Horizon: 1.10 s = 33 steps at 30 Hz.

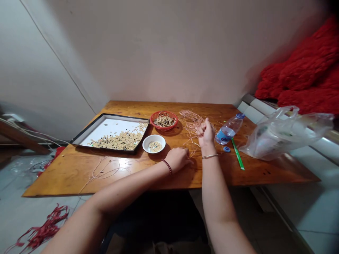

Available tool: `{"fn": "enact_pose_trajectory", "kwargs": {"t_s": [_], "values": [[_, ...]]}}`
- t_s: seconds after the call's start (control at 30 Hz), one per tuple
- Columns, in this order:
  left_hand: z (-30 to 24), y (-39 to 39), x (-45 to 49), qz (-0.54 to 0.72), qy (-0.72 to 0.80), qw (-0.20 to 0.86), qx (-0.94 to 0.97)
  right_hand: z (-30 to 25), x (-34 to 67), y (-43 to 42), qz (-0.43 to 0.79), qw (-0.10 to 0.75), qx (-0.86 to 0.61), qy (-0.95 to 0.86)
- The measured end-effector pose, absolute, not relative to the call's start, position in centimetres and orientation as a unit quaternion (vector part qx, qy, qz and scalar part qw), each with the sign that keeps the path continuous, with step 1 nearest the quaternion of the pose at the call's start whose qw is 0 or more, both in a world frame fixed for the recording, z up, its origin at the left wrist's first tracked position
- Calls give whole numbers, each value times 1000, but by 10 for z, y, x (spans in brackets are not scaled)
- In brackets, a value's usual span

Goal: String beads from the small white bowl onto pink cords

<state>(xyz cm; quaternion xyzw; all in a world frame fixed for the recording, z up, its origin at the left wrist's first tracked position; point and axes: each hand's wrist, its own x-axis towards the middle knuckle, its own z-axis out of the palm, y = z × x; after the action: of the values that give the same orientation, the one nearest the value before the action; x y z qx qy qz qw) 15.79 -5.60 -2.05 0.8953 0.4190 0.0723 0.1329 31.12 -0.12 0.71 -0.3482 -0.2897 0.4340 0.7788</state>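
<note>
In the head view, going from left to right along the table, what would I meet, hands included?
Black-rimmed tray of beads, white bowl, left hand, right hand, plastic bottle, clear plastic bag.

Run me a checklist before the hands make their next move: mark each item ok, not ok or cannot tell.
1. Bowl stocked: ok, it holds loose beads.
2. Bowl within reach: ok, it stands just beyond the left hand.
3. Cord untangled: not ok, much of it lies in a loose, crossing heap beyond the hands.
4. Left hand's grip: cannot tell, its fingertips are too small and partly hidden.
5. Right hand's grip: cannot tell, the fingers are curled and any cord in them is too fine to make out.
6. Space around the right hand: not ok, the bottle stands close beside it.
</note>
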Motion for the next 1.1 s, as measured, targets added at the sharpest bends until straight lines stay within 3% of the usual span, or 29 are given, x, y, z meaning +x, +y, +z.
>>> {"fn": "enact_pose_trajectory", "kwargs": {"t_s": [0.4, 1.1], "values": [[-36, -70, 147, 84, 429, 126, 890, 4, 312, 1, 458, 778, -336, -269], [-24, -113, 14, 220, 480, 101, 843, -8, 316, 15, 423, 792, -368, -241]]}}
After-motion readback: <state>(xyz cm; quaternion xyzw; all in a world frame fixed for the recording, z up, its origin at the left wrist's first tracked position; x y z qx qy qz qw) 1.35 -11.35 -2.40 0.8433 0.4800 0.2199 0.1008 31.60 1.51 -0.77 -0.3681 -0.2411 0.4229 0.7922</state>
